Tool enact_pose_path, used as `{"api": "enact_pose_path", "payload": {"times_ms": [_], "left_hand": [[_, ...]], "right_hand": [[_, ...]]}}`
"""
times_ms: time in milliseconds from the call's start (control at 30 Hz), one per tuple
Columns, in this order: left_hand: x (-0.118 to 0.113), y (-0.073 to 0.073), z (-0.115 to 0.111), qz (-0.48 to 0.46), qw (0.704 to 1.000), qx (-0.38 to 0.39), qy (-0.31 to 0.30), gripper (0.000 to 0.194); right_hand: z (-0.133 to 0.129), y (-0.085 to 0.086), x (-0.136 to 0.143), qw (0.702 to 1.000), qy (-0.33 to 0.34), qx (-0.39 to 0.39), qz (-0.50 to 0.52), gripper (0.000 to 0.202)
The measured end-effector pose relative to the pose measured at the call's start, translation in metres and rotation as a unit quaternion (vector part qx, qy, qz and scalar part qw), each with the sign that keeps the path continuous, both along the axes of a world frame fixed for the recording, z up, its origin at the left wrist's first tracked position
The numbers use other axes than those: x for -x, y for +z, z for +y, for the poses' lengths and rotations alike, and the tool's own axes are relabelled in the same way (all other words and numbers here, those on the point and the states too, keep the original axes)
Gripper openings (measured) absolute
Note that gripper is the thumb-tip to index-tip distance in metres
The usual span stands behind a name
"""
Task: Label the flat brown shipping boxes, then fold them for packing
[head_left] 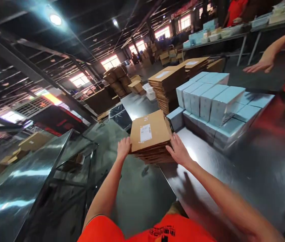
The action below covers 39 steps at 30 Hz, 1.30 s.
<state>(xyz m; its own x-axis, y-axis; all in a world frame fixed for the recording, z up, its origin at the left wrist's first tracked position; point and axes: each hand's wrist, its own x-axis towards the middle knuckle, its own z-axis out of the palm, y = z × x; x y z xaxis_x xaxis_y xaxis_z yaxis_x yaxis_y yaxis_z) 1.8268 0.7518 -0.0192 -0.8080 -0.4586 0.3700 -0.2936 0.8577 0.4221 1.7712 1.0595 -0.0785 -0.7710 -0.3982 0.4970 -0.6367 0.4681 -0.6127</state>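
A stack of flattened cardboard boxes [157, 134] is between my two hands, at the left edge of the metal table [205, 168]. The top sheet carries a white printed label [146, 133]. My left hand [124, 147] grips the stack's near left corner, its fingertips partly hidden. At the right side, my right hand [179, 149] presses against the stack with its thumb on the near face. Whether the stack's underside touches the table is hard to make out. Light blue boxes [205, 97], some wrapped in clear film, stand piled to the right of it.
Taller stacks of flat cardboard [166, 80] stand behind. A co-worker's hand [260, 64] reaches in over the right side. Another metal table [34, 168] stands at the left, across a strip of floor [134, 191]. Farther back is a bench [220, 40] with blue boxes and trays.
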Motion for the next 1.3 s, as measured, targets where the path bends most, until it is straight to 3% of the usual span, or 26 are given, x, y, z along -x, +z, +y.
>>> {"api": "enact_pose_path", "payload": {"times_ms": [100,167,233,300,367,400,500,600,667,800,833,900,967,1000,1033,1100,1167,1200,1267,1300], "left_hand": [[-0.009,-0.021,-0.003,-0.010,0.998,-0.054,-0.017,0.030],[-0.017,-0.027,0.004,0.013,0.995,-0.093,-0.020,0.033],[-0.031,-0.024,0.015,0.099,0.974,-0.201,-0.034,0.039],[-0.051,-0.012,0.035,0.214,0.907,-0.356,-0.071,0.052],[-0.074,0.004,0.065,0.275,0.833,-0.459,-0.140,0.060],[-0.085,0.012,0.083,0.270,0.820,-0.469,-0.189,0.060],[-0.108,0.024,0.143,0.153,0.824,-0.394,-0.378,0.046],[-0.114,0.011,0.194,0.055,0.798,-0.356,-0.484,0.038],[-0.114,-0.009,0.217,0.031,0.772,-0.408,-0.487,0.039],[-0.102,-0.045,0.239,-0.029,0.731,-0.512,-0.450,0.046],[-0.093,-0.049,0.242,-0.025,0.741,-0.517,-0.428,0.047],[-0.071,-0.051,0.250,0.020,0.792,-0.509,-0.338,0.043],[-0.049,-0.047,0.260,0.066,0.843,-0.483,-0.225,0.031],[-0.042,-0.044,0.265,0.072,0.859,-0.466,-0.200,0.025],[-0.039,-0.042,0.268,0.063,0.868,-0.445,-0.211,0.023],[-0.045,-0.039,0.269,0.004,0.860,-0.393,-0.325,0.035],[-0.062,-0.040,0.260,-0.073,0.818,-0.333,-0.464,0.040],[-0.070,-0.042,0.254,-0.097,0.802,-0.307,-0.503,0.035],[-0.078,-0.048,0.244,-0.089,0.817,-0.281,-0.496,0.017],[-0.076,-0.052,0.241,-0.064,0.840,-0.279,-0.460,0.023]], "right_hand": [[-0.035,0.015,0.004,0.999,-0.011,-0.028,-0.012,0.063],[-0.032,0.008,-0.013,0.999,-0.030,-0.042,-0.013,0.066],[-0.013,0.002,-0.041,0.997,-0.030,-0.060,-0.036,0.065],[0.016,0.007,-0.066,0.993,-0.008,-0.082,-0.089,0.060],[0.050,0.029,-0.077,0.992,-0.022,-0.065,-0.110,0.062],[0.068,0.045,-0.077,0.994,-0.052,-0.032,-0.095,0.065],[0.123,0.094,-0.059,0.984,-0.137,0.115,-0.014,0.075],[0.167,0.110,-0.046,0.967,-0.179,0.176,-0.034,0.081],[0.189,0.097,-0.053,0.952,-0.230,0.180,-0.090,0.089],[0.220,0.047,-0.097,0.922,-0.291,0.204,-0.154,0.091],[0.225,0.035,-0.110,0.924,-0.280,0.202,-0.165,0.087],[0.230,0.013,-0.135,0.940,-0.216,0.178,-0.196,0.082],[0.226,-0.004,-0.151,0.956,-0.157,0.131,-0.210,0.087],[0.222,-0.011,-0.156,0.962,-0.156,0.103,-0.200,0.093],[0.218,-0.017,-0.157,0.965,-0.177,0.075,-0.176,0.099],[0.210,-0.026,-0.155,0.963,-0.248,0.024,-0.104,0.102],[0.207,-0.032,-0.151,0.962,-0.272,-0.012,-0.023,0.082],[0.208,-0.034,-0.150,0.967,-0.254,-0.022,0.016,0.064],[0.214,-0.038,-0.154,0.980,-0.182,-0.034,0.072,0.034],[0.219,-0.041,-0.158,0.985,-0.147,-0.033,0.083,0.027]]}}
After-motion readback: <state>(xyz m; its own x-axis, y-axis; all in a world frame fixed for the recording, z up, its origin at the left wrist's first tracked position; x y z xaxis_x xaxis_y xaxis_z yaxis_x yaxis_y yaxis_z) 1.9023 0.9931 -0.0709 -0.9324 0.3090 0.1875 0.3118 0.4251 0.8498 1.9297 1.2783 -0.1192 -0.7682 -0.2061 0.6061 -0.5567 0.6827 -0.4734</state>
